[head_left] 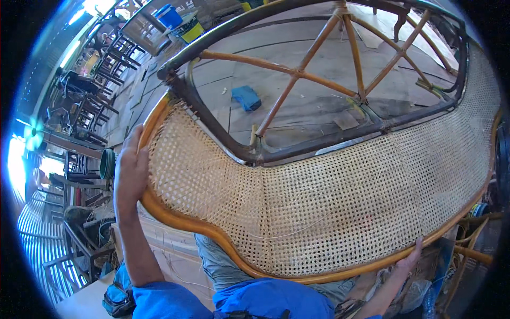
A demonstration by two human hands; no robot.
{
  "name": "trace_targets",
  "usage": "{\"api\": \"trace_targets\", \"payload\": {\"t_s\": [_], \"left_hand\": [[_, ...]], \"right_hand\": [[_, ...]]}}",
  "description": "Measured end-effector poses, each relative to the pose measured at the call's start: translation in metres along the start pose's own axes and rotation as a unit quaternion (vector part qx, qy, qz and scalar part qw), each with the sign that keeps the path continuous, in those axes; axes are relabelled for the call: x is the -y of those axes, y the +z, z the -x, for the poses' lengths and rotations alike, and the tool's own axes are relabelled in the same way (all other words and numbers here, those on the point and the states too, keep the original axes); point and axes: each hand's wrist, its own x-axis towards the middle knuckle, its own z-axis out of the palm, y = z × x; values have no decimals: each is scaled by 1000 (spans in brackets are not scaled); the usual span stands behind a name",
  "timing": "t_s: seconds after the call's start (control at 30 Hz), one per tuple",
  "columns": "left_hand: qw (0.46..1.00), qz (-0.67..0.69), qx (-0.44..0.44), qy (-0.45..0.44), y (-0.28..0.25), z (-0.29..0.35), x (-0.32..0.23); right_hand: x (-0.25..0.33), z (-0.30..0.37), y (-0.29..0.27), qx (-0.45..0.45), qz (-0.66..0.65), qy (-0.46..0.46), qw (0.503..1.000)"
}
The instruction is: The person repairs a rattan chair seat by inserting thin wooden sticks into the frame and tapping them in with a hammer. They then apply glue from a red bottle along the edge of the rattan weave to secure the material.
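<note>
A large rattan furniture piece, probably a settee back or seat, lies tilted across my lap. Woven cane webbing (329,207) spans it, bordered by a curved, varnished orange-brown rattan rim (223,236). My left hand (133,173) is closed round this rim at the left end, with the thumb on the near face. At the lower right edge my right hand (408,260) grips the same rim; most of its fingers are hidden beneath. Beyond the webbing, a dark pole frame (319,151) holds crossed brown rattan braces (298,73). A thin loose cane strand trails over the weave.
On the floor past the frame lies a crumpled blue piece (246,98). Dark chair frames (90,101) stand in a row at left, near a green fan (34,133). A blue container (169,17) is at the far back. A teal bag (119,292) sits beside my left arm.
</note>
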Motion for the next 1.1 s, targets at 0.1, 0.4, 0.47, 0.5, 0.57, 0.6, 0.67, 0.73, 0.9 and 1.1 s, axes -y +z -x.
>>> {"api": "trace_targets", "payload": {"t_s": [0.1,0.4,0.47,0.5,0.57,0.6,0.67,0.73,0.9,1.1], "left_hand": [[995,84,4,-58,7,12,20],[964,232,-34,-126,40,66,144],[949,274,-48,-148,52,80,171],[925,316,-63,-203,63,94,183],[922,288,-64,-251,73,126,191],[917,278,-62,-279,80,145,188],[910,259,-57,-320,92,180,176],[930,186,-85,-306,110,214,147],[824,425,-135,-350,128,245,110],[752,473,-178,-424,142,266,93]], "right_hand": [[10,15,13,4,-1,-12,1000],[93,56,93,-4,109,-187,976],[111,67,113,25,149,-265,952],[112,73,117,23,158,-310,937],[128,69,128,-9,138,-284,949],[133,63,129,6,134,-287,949],[157,32,136,32,152,-300,941],[185,-20,147,23,210,-386,898],[240,-105,161,25,351,-396,848],[254,-118,165,18,389,-382,838]]}}
